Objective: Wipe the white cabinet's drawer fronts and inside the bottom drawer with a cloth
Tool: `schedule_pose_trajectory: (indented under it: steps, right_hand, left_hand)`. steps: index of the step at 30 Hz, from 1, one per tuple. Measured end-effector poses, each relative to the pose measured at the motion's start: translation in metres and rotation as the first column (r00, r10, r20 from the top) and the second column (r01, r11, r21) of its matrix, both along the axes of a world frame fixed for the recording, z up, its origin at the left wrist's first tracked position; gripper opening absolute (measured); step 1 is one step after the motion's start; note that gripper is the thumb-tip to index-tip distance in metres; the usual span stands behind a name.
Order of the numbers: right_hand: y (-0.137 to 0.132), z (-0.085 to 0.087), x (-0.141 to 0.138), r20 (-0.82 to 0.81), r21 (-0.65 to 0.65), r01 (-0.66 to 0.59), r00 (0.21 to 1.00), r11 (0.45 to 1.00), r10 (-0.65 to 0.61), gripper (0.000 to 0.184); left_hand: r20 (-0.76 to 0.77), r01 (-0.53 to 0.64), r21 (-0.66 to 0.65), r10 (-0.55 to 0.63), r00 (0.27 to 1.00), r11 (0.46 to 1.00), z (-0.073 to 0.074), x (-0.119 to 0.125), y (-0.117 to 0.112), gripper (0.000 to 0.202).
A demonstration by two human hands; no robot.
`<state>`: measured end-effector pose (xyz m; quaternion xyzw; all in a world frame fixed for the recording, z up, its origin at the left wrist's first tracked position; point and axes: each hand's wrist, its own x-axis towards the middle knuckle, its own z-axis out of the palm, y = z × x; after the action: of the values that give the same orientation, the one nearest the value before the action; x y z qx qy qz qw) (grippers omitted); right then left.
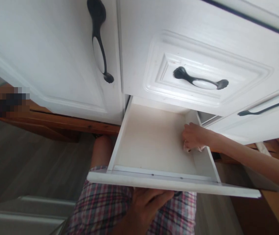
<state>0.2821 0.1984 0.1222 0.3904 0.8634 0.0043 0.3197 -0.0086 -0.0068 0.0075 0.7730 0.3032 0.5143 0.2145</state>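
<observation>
A white drawer (pixel 154 140) is pulled out in front of me, and its pale bottom shows bare. Inside it, my right hand (pixel 193 135) is closed on a crumpled whitish cloth (pixel 186 147), pressed near the drawer's right side wall. Most of the cloth is hidden under the fingers. My left hand (pixel 145 200) is at the outer face of the drawer front (pixel 173 186), its fingers bent around the drawer handle (pixel 178 193). Only a dark end of that handle shows.
Above the open drawer is a closed white drawer front with a dark handle (pixel 200 80). A white cabinet door (pixel 56 58) stands to the left, another front (pixel 271 117) to the right. My knees in checked shorts (pixel 100 202) are under the drawer. A brown box (pixel 262 209) stands lower right.
</observation>
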Motion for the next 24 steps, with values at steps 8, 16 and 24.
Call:
schedule_pose_trajectory:
  steps: [8, 16, 24]
  right_hand:
    - [-0.075, 0.007, -0.021, -0.023, -0.353, 0.045, 0.998, 0.935, -0.057, 0.029]
    - [-0.066, -0.002, -0.005, -0.120, -0.293, 0.069, 0.987, 0.954, -0.108, 0.011]
    - [-0.011, 0.000, 0.013, -0.114, 0.252, 0.066, 0.993, 0.965, -0.038, 0.012]
  left_hand:
    - [0.046, 0.000, 0.022, -0.001, 0.999, 1.000, 0.021, 0.000, 0.007, 0.030]
    - [0.059, 0.025, 0.007, -0.025, 0.998, 1.000, 0.006, 0.002, 0.004, 0.026]
    - [-0.043, 0.058, 0.052, -0.055, 0.998, 0.997, 0.002, -0.005, 0.009, 0.027]
